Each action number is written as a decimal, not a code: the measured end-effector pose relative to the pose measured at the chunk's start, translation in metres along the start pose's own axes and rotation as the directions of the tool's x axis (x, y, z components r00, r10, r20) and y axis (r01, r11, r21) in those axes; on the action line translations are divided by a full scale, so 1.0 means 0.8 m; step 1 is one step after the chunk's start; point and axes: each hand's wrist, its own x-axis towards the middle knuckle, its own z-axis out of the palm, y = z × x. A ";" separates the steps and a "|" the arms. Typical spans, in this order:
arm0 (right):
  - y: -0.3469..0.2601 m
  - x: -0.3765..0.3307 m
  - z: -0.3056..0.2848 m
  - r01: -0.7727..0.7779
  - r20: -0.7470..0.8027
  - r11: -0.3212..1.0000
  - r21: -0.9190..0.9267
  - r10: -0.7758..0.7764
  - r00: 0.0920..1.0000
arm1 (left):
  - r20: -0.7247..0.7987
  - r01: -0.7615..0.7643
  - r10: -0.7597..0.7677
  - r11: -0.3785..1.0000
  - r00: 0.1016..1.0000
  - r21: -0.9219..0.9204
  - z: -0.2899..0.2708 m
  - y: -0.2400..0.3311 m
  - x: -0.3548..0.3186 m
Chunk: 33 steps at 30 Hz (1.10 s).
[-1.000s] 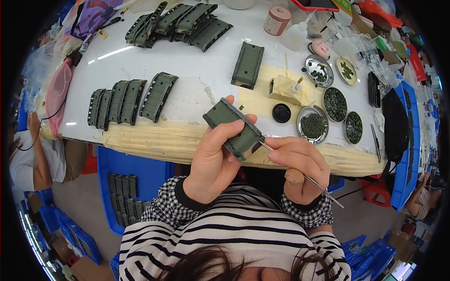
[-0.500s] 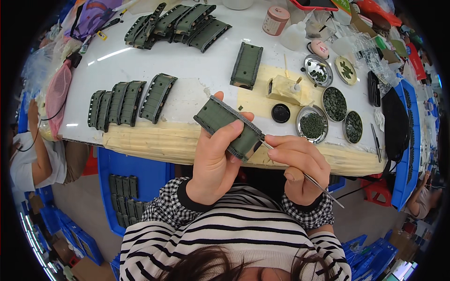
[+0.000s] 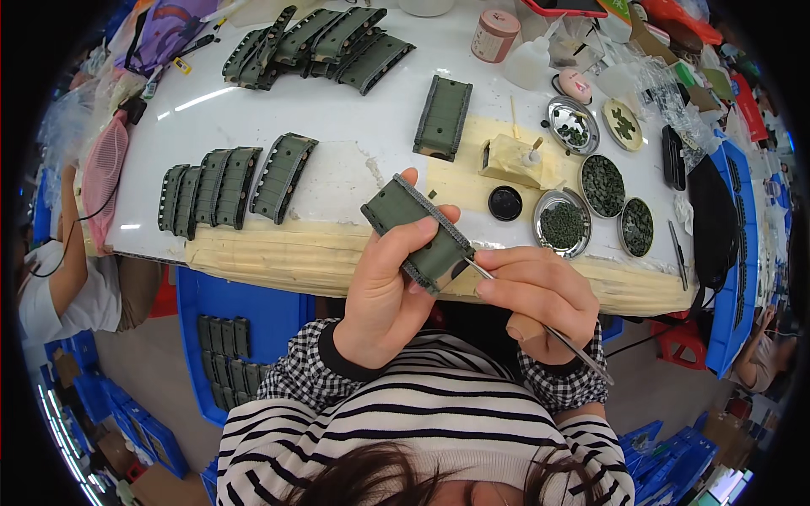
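My left hand [image 3: 384,282] grips a dark green, slightly curved plastic part [image 3: 405,221] with ridged edges and a camouflage patch at one end. The thumb lies across its face and the fingers are behind it. In my right hand [image 3: 544,291] is a slim metal rod-shaped tool [image 3: 580,352], pinched between thumb and fingers. Its tip meets the right edge of the part, close to the camouflage patch; whether it holds a tiny piece there is too small to tell. One finger of that hand wears a tan covering.
Similar parts stand in a row [image 3: 211,190], in a pile [image 3: 325,42] and singly [image 3: 443,116]. On the right are dishes of small green pieces [image 3: 564,223], a black round cap [image 3: 505,203] and a taped block [image 3: 513,162]. A blue bin [image 3: 190,337] holds more parts below the table.
My left hand has turned the part a little and shifted it slightly right. My right hand has moved along with it, and the tool's rear end has dropped a bit lower.
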 end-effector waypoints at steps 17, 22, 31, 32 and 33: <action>0.005 -0.006 0.000 -0.031 -0.019 0.999 -0.018 0.030 0.999 | 0.054 -0.018 0.011 0.992 0.998 0.127 0.005 0.021 -0.004; 0.012 -0.008 -0.004 -0.019 -0.001 0.999 -0.039 0.019 1.000 | 0.030 0.040 -0.054 0.934 0.998 0.354 -0.007 0.027 -0.008; 0.007 -0.006 -0.006 -0.030 -0.011 0.999 0.024 0.030 0.999 | 0.069 0.166 -0.178 0.974 0.982 0.153 -0.014 0.027 -0.007; 0.006 -0.005 -0.006 -0.033 -0.018 0.999 0.022 0.033 0.999 | 0.076 0.169 -0.182 0.974 0.980 0.149 -0.015 0.026 -0.006; 0.005 -0.005 -0.007 -0.038 -0.020 0.999 0.022 0.038 0.999 | 0.083 0.173 -0.186 0.974 0.979 0.145 -0.017 0.025 -0.005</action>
